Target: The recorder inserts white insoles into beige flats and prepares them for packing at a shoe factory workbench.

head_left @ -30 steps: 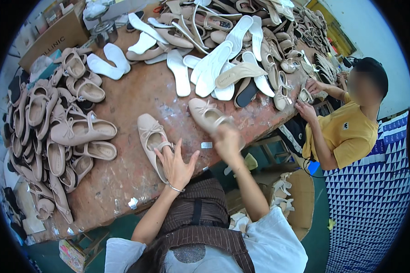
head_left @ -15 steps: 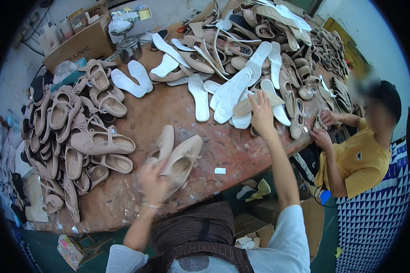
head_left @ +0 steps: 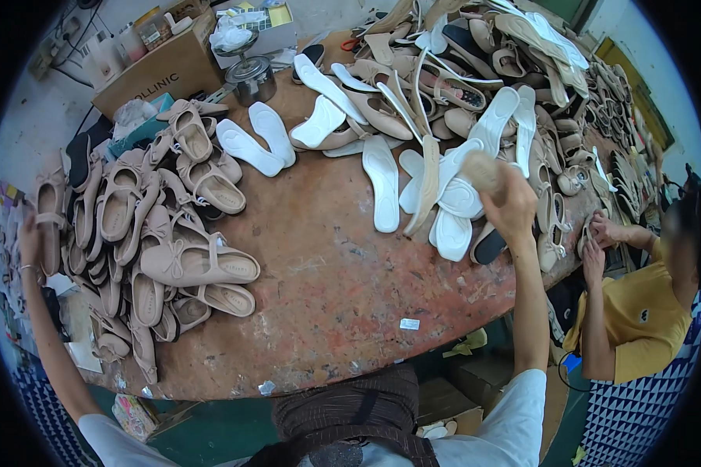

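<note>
Out at the far left, my left hand (head_left: 29, 240) is closed on a beige shoe (head_left: 50, 204) at the outer side of a heap of beige strap shoes with bows (head_left: 199, 261). Its fingers are partly hidden. My right hand (head_left: 514, 204) pinches a beige insole (head_left: 481, 171), seen nearly end-on and blurred, above the white insoles. Below and left of it lie several white insoles (head_left: 381, 187), with another beige insole (head_left: 424, 191) across them. A dark sole (head_left: 488, 244) shows beneath my right wrist.
More shoes and insoles pile up at the back right (head_left: 514, 47). A steel pot (head_left: 251, 81) and a cardboard box (head_left: 160, 74) stand at the back left. A person in a yellow shirt (head_left: 639, 311) handles a shoe at the right. A small white label (head_left: 410, 324) lies near the front edge.
My left hand has carried the pair of shoes from the table's middle to the far left. My right hand has lifted a beige insole off the white ones. The view has shifted.
</note>
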